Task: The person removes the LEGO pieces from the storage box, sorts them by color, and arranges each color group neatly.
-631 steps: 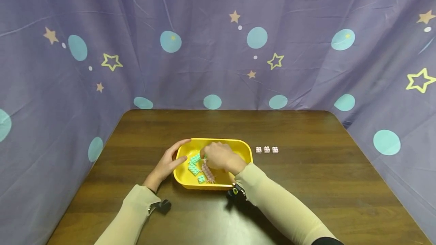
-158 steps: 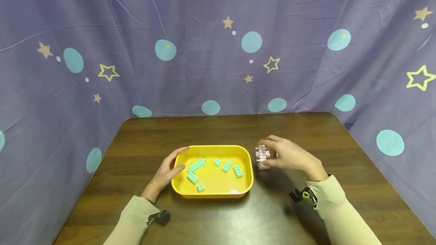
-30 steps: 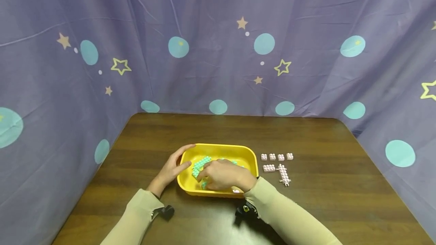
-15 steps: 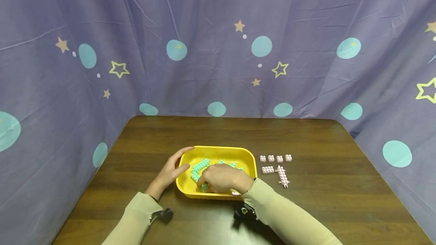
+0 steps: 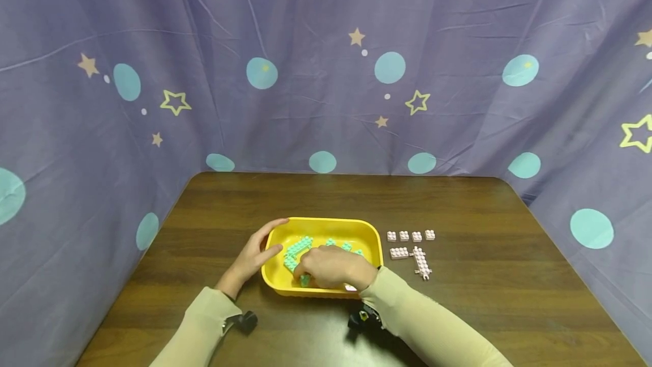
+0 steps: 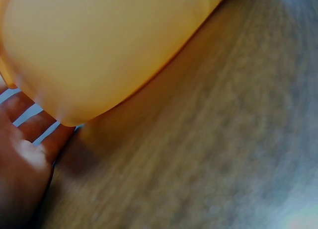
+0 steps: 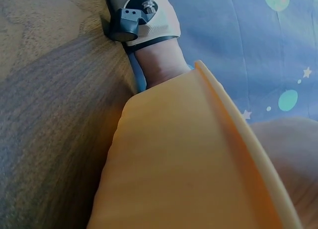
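A yellow bin stands on the table with mint-green toy bricks inside. My left hand grips its left end, thumb over the rim and fingers along the outer wall; the left wrist view shows those fingers against the wall. Reaching down into the bin, my right hand pinches a small green brick near the front left, its fingertips on either side. Behind that brick lie larger green bricks in an angled row. More green bricks show past the knuckles, partly hidden.
Right of the bin, several small square pink bricks form a row on the wooden table. In front of them lie a longer pink brick and a long pink piece with side clips. A patterned purple curtain surrounds the table.
Since the oldest frames, pink pieces have gone from the bin to the table at right. Over the last second my right hand has lowered slightly onto the small green brick; my left has stayed.
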`<state>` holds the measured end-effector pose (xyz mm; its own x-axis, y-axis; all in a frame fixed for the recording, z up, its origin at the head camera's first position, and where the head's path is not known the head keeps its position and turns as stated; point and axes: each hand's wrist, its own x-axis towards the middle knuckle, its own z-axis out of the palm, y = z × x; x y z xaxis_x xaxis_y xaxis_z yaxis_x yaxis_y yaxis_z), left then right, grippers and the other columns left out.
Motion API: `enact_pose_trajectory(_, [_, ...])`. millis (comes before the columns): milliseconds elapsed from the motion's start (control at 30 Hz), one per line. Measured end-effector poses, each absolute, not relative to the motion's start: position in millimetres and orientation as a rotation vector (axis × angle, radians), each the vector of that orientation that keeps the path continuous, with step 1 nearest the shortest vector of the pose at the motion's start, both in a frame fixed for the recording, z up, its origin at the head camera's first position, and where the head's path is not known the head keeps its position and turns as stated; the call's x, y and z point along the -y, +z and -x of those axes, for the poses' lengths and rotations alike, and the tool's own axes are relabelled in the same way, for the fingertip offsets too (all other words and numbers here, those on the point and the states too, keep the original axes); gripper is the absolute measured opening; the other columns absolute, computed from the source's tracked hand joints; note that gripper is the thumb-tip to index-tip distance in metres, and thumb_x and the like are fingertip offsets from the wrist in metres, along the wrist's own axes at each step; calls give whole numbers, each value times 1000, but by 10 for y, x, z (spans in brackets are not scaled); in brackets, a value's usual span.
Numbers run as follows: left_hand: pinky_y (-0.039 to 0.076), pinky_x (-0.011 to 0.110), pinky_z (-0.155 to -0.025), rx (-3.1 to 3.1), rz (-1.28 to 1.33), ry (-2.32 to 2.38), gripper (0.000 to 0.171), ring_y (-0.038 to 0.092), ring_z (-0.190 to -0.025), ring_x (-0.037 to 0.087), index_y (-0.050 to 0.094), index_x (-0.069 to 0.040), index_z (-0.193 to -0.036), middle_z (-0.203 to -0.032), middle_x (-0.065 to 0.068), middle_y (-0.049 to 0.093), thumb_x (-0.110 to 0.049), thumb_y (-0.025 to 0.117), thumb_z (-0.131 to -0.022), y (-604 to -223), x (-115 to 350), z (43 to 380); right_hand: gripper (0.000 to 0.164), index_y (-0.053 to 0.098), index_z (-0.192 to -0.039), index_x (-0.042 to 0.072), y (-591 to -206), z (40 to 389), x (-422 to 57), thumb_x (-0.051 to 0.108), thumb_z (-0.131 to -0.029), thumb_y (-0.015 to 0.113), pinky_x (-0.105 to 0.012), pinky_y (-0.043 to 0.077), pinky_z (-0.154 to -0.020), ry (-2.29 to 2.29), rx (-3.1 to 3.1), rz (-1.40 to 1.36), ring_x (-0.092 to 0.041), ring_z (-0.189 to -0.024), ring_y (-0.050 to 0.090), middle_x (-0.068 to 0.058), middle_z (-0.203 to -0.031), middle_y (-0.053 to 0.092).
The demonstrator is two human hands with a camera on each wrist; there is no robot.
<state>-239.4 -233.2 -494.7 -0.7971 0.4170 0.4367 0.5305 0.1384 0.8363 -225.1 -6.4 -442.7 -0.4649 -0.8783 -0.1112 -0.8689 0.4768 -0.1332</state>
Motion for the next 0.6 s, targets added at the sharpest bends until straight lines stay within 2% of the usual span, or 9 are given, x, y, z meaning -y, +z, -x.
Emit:
enact_pose_trajectory(100, [35,22,-108,2296,966,-1738,53,39,-127,52,40,11,-140,-142,32,43,9,55,-88,-4924,2329,2378,27,74,-102,33,-4411,2251,62,12,-84,73,-23,50,-64,-109,-2560,1531,-2,-77,60,16,-92,68])
enact_pose_trajectory(267, [33,20,-109,2304,973,-1703,56,41,-130,44,41,5,-142,-144,27,44,7,56,-89,-5080,2360,2457,23,74,-99,30,-4387,2258,19,13,-84,72,-22,49,-65,-169,-2573,1530,-1,-78,59,19,-90,68])
enact_pose_trajectory(433, [31,17,-108,2295,968,-1737,57,41,-132,41,41,1,-144,-146,24,44,5,58,-89,-5137,2382,2488,15,73,-100,24,-4325,2282,-88,17,-85,73,-18,49,-70,-226,-2582,1561,-1,-82,61,15,-93,69])
enact_pose_trajectory(600, [32,16,-107,2296,955,-1751,56,42,-132,38,41,0,-144,-146,23,43,4,58,-90,-5123,2386,2494,24,72,-109,18,-4205,2312,-241,16,-85,72,-17,51,-80,-286,-2592,1591,-4,-92,64,9,-103,70])
